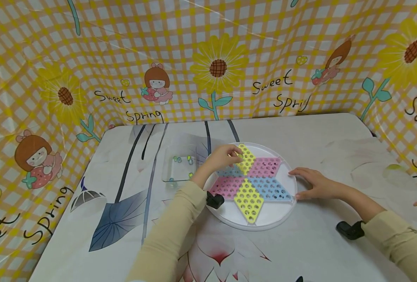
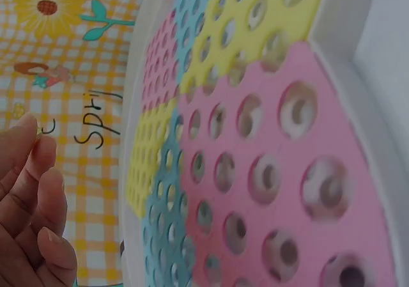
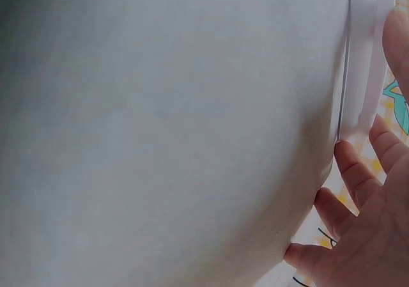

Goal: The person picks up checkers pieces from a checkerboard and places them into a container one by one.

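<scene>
Left hand (image 1: 223, 157) hovers over the star board (image 1: 252, 182) mid-table, fingers bunched at the top yellow point – can't tell if they're pinching a marble. Right hand (image 1: 314, 184) rests flat on the board's rim, fingers relaxed – tray (image 1: 178, 163) sits just left.

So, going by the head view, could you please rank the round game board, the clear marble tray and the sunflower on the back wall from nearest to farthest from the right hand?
1. Round game board: touching the right hand at its right rim.
2. Clear marble tray: left of the board.
3. Sunflower: on the back wall, beyond the table.
</scene>
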`<move>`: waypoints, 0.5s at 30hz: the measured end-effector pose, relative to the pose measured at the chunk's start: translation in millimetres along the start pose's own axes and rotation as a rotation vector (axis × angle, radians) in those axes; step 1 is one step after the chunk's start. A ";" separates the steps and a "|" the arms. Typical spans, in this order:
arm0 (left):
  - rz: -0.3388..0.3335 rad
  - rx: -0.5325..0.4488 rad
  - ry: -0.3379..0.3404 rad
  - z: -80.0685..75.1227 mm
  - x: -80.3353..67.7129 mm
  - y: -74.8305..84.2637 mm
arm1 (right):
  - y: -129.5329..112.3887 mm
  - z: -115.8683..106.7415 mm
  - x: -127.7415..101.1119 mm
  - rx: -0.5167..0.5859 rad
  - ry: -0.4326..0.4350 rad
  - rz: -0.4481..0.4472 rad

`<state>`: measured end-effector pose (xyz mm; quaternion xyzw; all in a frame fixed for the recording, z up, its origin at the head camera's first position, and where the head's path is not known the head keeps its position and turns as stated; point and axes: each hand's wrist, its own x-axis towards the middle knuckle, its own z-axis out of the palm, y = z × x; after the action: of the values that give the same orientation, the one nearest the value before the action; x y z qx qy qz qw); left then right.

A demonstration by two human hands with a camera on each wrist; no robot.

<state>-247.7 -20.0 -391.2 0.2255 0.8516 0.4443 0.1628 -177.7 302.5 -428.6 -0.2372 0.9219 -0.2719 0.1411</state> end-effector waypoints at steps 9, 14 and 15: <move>-0.004 -0.035 0.049 -24.2 -12.9 -4.4 | -0.2 0.0 0.5 0.001 0.004 -0.015; -0.018 -0.077 0.082 -33.9 -19.7 -7.0 | -0.4 0.1 1.0 -0.003 0.003 -0.009; -0.023 -0.086 0.088 -35.4 -20.5 -8.1 | 0.0 0.3 1.1 -0.005 0.004 -0.010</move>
<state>-249.2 -59.1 -376.8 0.1887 0.8406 0.4881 0.1397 -178.6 301.8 -429.1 -0.2415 0.9217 -0.2706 0.1375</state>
